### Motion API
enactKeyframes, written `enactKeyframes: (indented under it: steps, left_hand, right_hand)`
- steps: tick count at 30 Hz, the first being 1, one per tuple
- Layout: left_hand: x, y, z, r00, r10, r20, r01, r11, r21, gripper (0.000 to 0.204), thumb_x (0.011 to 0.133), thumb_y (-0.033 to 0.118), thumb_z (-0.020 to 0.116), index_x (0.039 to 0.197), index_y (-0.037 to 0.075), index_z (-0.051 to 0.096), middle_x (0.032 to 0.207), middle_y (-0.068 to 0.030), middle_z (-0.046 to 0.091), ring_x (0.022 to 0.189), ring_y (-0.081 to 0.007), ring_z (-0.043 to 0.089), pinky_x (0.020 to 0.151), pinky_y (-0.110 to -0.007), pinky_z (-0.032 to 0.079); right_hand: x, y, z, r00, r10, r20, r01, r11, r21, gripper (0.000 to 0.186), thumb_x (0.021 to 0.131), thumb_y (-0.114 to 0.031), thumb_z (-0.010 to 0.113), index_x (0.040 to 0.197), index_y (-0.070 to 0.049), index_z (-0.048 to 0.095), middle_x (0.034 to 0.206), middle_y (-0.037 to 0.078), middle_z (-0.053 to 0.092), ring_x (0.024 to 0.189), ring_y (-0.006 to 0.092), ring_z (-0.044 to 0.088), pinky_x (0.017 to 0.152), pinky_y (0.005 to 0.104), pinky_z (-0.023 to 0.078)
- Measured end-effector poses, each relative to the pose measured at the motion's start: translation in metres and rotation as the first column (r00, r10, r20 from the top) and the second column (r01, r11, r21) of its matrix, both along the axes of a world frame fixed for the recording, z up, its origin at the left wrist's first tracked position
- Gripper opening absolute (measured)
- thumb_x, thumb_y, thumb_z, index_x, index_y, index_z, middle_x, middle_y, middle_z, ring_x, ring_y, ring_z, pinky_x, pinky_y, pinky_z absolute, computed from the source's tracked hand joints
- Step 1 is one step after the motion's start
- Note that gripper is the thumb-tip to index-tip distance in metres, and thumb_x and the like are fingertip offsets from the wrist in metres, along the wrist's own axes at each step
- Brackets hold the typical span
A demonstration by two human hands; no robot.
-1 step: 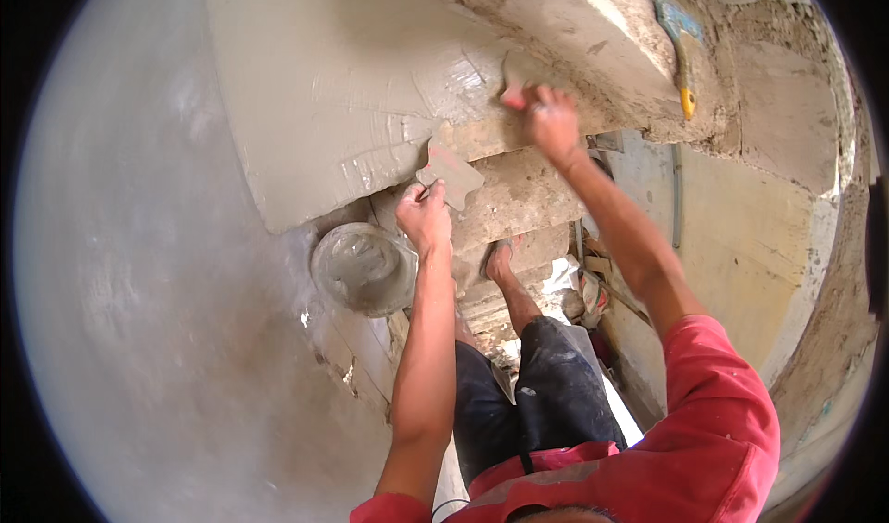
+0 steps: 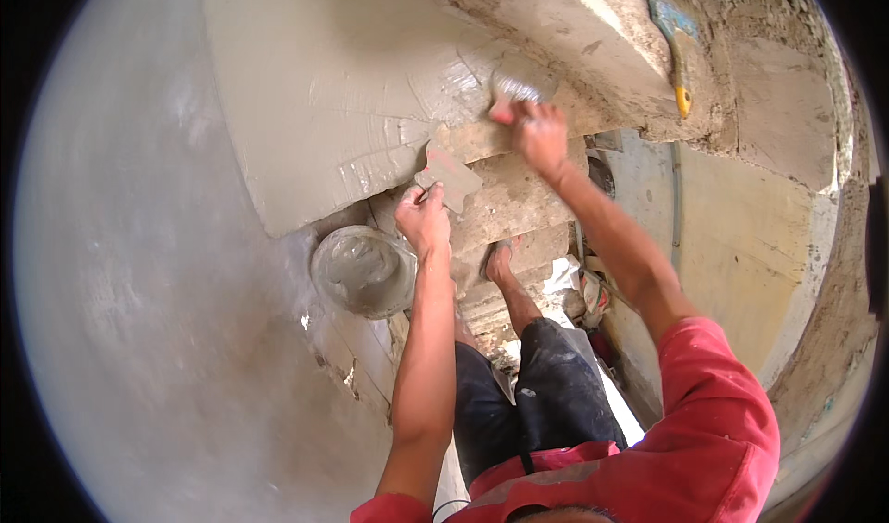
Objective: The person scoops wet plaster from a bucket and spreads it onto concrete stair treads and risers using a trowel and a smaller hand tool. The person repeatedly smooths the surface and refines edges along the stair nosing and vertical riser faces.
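Plate point(image 2: 454, 182), grey, flat and wavy-edged, is pinched at its lower left part between thumb and fingers of the left hand point(image 2: 423, 220). It is located at the lower right edge of the wet grey coat point(image 2: 315, 106). The right hand point(image 2: 541, 138) grasps a red-and-grey spreader point(image 2: 507, 90) at the right end of the coat; blur prevents confirming contact. Round bucket point(image 2: 405, 277), containing grey mix point(image 2: 361, 265), is positioned just left of the left forearm. Brush point(image 2: 677, 41) with yellow-tipped handle rests at upper right.

Rough masonry point(image 2: 711, 101) (flat brush point(image 2: 680, 49) atop)
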State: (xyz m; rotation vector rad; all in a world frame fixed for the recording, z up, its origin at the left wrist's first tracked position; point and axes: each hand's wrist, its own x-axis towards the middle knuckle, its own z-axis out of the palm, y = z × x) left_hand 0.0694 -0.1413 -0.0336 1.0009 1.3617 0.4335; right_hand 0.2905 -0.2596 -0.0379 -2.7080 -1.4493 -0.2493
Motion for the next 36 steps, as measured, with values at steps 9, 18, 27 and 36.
enactKeyframes:
  steps: [9,18,27,36]
  left_hand:
    - [0.005,0.014,0.029,0.997,-0.045,-0.060,0.044,0.999,-0.017,0.008,0.088,0.001,0.073,0.091,-0.006,0.071,0.087,-0.0047,0.071,0.073,-0.0101,0.061,0.065,-0.028,0.048]
    - [0.006,0.009,0.026,0.992,0.074,0.107,-0.066,0.995,-0.075,0.007,0.089,0.001,0.073,0.090,-0.005,0.071,0.085,-0.0038,0.070,0.073,-0.0094,0.058,0.066,-0.027,0.045]
    - [0.001,0.016,0.013,0.999,0.052,-0.011,-0.052,0.998,-0.044,0.017,0.088,0.008,0.077,0.093,-0.007,0.072,0.077,-0.0035,0.066,0.063,-0.0092,0.052,0.054,-0.028,0.042]
    - [-0.007,0.024,0.005,1.000,0.022,-0.004,-0.022,0.998,0.053,0.019,0.088,0.010,0.077,0.091,-0.008,0.072,0.076,-0.0029,0.067,0.064,-0.0104,0.054,0.059,-0.030,0.045]
  right_hand:
    - [-0.005,-0.017,0.012,0.948,-0.303,-0.100,0.308,0.950,0.044,0.040,0.084,-0.007,0.065,0.123,-0.009,0.075,0.106,0.009,0.070,0.098,0.0260,0.068,0.093,0.0465,0.048]
    - [-0.002,0.015,0.007,0.986,-0.129,-0.108,0.145,0.976,0.162,0.033,0.081,-0.008,0.066,0.113,-0.008,0.077,0.099,0.011,0.071,0.093,0.0285,0.070,0.093,0.0445,0.047]
    - [0.019,0.032,0.009,0.963,0.065,-0.260,-0.065,0.998,0.007,0.031,0.091,-0.014,0.062,0.119,-0.008,0.075,0.099,0.010,0.072,0.095,0.0274,0.069,0.092,0.0444,0.044]
    - [0.015,0.069,0.004,0.994,0.048,-0.094,-0.041,0.996,0.073,0.025,0.090,-0.011,0.062,0.109,-0.010,0.079,0.100,0.010,0.073,0.088,0.0248,0.070,0.088,0.0407,0.046]
